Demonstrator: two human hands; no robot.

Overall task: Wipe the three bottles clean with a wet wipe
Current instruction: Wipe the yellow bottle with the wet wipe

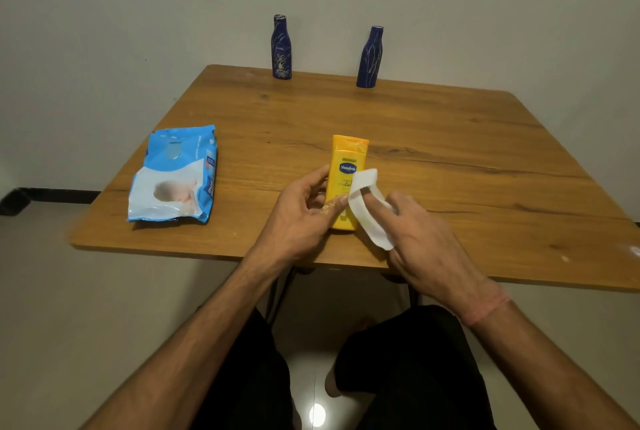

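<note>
Low in the frame, the person's knees in dark shorts sit under the near edge of the wooden table (450,138). Just above, at the centre, the left hand (301,218) grips the yellow bottle (347,166) by its lower part, thumb and fingers curled round it, holding it upright with its printed label facing the viewer. The right hand (426,239) holds a white wet wipe (367,207) draped over its fingers, and the wipe touches the bottle's right side. At centre left, well apart from the hands, a blue and white pack of wipes (173,176) lies flat on the table. At the far edge, upper centre, two dark blue bottles stand upright and well apart: the left blue bottle (281,48) and the right blue bottle (370,58).
</note>
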